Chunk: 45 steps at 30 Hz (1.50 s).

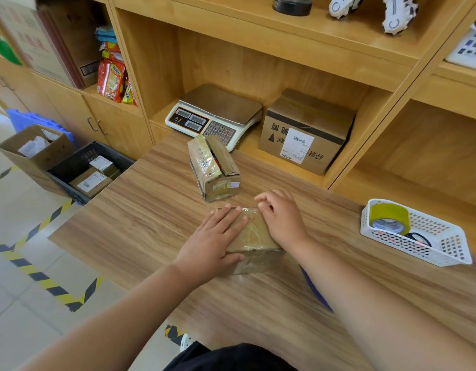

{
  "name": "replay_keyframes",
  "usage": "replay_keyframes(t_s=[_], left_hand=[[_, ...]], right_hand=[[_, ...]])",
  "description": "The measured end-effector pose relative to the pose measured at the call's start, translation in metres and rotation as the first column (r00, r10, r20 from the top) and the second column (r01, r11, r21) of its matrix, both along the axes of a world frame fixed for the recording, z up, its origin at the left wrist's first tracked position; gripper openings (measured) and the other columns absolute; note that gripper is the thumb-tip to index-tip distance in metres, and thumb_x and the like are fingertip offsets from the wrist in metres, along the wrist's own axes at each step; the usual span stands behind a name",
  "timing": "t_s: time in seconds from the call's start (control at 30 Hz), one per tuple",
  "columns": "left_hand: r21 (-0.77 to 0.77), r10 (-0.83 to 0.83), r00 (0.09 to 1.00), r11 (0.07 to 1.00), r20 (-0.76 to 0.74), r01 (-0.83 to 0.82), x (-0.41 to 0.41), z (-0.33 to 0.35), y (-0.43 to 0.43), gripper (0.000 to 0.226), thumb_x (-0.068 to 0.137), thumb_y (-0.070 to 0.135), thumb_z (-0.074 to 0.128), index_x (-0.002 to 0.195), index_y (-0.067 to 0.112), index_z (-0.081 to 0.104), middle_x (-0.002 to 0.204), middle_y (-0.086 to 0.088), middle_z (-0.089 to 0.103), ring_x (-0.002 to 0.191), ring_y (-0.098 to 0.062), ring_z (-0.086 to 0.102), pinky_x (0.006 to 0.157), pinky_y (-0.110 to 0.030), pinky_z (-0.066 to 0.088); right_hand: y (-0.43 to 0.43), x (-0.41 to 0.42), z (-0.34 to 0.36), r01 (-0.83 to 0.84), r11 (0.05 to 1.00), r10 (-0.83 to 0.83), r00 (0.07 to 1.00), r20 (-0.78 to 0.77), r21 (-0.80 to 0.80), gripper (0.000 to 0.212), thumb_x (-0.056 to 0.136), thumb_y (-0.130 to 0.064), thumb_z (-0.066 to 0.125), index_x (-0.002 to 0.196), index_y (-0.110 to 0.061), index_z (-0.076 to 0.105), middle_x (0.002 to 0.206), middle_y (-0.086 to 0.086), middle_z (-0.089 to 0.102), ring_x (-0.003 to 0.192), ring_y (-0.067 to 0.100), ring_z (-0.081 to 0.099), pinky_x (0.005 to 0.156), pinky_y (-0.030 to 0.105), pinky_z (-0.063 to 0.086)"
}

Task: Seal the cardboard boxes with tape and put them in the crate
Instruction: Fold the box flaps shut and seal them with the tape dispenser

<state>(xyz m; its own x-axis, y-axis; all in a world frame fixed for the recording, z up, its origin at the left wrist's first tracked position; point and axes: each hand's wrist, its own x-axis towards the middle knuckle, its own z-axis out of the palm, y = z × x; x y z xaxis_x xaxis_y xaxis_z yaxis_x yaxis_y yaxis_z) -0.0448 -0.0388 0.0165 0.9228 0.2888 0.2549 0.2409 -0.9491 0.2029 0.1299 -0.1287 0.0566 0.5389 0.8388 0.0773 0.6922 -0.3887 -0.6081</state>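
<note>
Bare tabletop lies open on the left, up to the edge above the floor crate. Straight ahead an upright taped box and a scale stand in the way; a white basket occupies the right edge.

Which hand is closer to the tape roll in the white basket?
Right. The right hand rests on the right side of the small box, with the tape roll farther to its right; the left hand lies on the box's left side.

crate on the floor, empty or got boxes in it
Not empty. The crate holds two labelled boxes: a larger box and a smaller box beyond it.
</note>
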Motion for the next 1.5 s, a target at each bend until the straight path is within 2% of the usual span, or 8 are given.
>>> replay_keyframes(t_s=[0.27, 0.37, 0.5, 0.6, 0.8, 0.93, 1.13, 1.5], left_hand=[[-0.078, 0.003, 0.986, 0.997, 0.165, 0.010, 0.008, 0.001, 0.000, 0.048, 0.089, 0.037, 0.041, 0.126, 0.013, 0.061, 0.133, -0.003, 0.058, 0.131, -0.020, 0.034, 0.107, -0.029, 0.031], [-0.248, 0.064, 0.982, 0.969, 0.175, -0.019, 0.019, 0.011, 0.005, 0.048, 0.089, 0.041, 0.042, 0.125, 0.017, 0.062, 0.131, 0.001, 0.059, 0.131, -0.013, 0.037, 0.105, -0.030, 0.034], [-0.405, 0.098, 0.986, 0.914, 0.133, -0.036, 0.032, 0.023, 0.009, 0.038, 0.092, 0.030, 0.060, 0.128, 0.020, 0.060, 0.134, 0.003, 0.055, 0.128, -0.015, 0.045, 0.104, -0.022, 0.032], [-0.502, 0.204, 0.970, 0.857, 0.133, -0.111, 0.043, 0.027, 0.008, 0.032, 0.090, 0.024, 0.064, 0.121, 0.018, 0.064, 0.125, 0.003, 0.052, 0.115, -0.012, 0.049, 0.095, -0.017, 0.032], [-0.624, 0.164, 0.982, 0.759, -0.092, -0.185, 0.052, 0.007, 0.009, 0.065, 0.088, 0.019, 0.066, 0.144, 0.021, 0.035, 0.145, 0.005, 0.031, 0.124, -0.019, 0.045, 0.101, -0.027, 0.035], [-0.612, 0.106, 0.957, 0.748, -0.270, -0.256, 0.038, -0.021, 0.012, 0.075, 0.089, 0.026, 0.063, 0.151, 0.024, 0.021, 0.148, 0.005, 0.033, 0.122, -0.020, 0.048, 0.097, -0.028, 0.039], [-0.566, 0.057, 0.966, 0.801, -0.253, -0.195, 0.035, -0.042, 0.017, 0.068, 0.092, 0.033, 0.058, 0.150, 0.022, 0.024, 0.151, 0.002, 0.029, 0.136, -0.018, 0.028, 0.111, -0.029, 0.026], [-0.512, -0.136, 0.933, 0.857, -0.333, -0.058, 0.078, -0.061, 0.032, 0.053, 0.100, 0.038, 0.039, 0.149, 0.027, 0.025, 0.156, 0.002, 0.016, 0.143, -0.019, 0.010, 0.115, -0.043, 0.023]], right_hand=[[-0.059, -0.014, -0.013, 0.039, 0.998, -0.048, 0.955, -0.293, -0.040, 0.095, 0.069, -0.076, 0.056, 0.148, -0.030, 0.028, 0.147, -0.010, 0.032, 0.137, 0.007, 0.028, 0.111, 0.029, 0.027], [-0.059, -0.015, -0.012, 0.093, 0.994, -0.104, 0.968, -0.230, -0.061, 0.081, 0.075, -0.053, 0.071, 0.145, -0.039, 0.031, 0.155, -0.010, 0.024, 0.143, 0.006, 0.020, 0.115, 0.027, 0.021], [-0.058, -0.007, -0.008, 0.230, 0.970, -0.240, 0.958, -0.160, -0.078, 0.060, 0.081, -0.055, 0.062, 0.136, -0.040, 0.045, 0.148, -0.007, 0.040, 0.131, 0.016, 0.044, 0.106, 0.040, 0.039], [-0.060, -0.008, -0.014, 0.245, 0.955, -0.254, 0.966, -0.036, -0.170, 0.050, 0.089, -0.050, 0.055, 0.133, -0.025, 0.052, 0.148, -0.002, 0.041, 0.135, 0.016, 0.039, 0.106, 0.028, 0.033], [-0.066, -0.013, -0.041, 0.403, 0.902, -0.424, 0.895, -0.138, -0.157, 0.026, 0.096, -0.029, 0.052, 0.111, -0.011, 0.063, 0.116, 0.006, 0.058, 0.104, 0.022, 0.054, 0.075, 0.023, 0.031], [-0.061, -0.007, -0.056, 0.369, 0.893, -0.419, 0.891, -0.177, -0.257, 0.018, 0.097, -0.021, 0.050, 0.096, -0.012, 0.066, 0.102, 0.005, 0.063, 0.096, 0.023, 0.058, 0.069, 0.026, 0.032], [-0.043, -0.007, -0.063, 0.290, 0.879, -0.379, 0.907, -0.185, -0.377, 0.039, 0.099, -0.038, 0.043, 0.133, -0.020, 0.051, 0.128, -0.001, 0.059, 0.115, 0.019, 0.055, 0.085, 0.028, 0.041], [-0.019, -0.011, -0.089, 0.245, 0.853, -0.275, 0.961, 0.002, -0.461, 0.037, 0.098, -0.047, 0.039, 0.102, -0.016, 0.057, 0.104, 0.006, 0.062, 0.104, 0.029, 0.048, 0.087, 0.040, 0.037]])
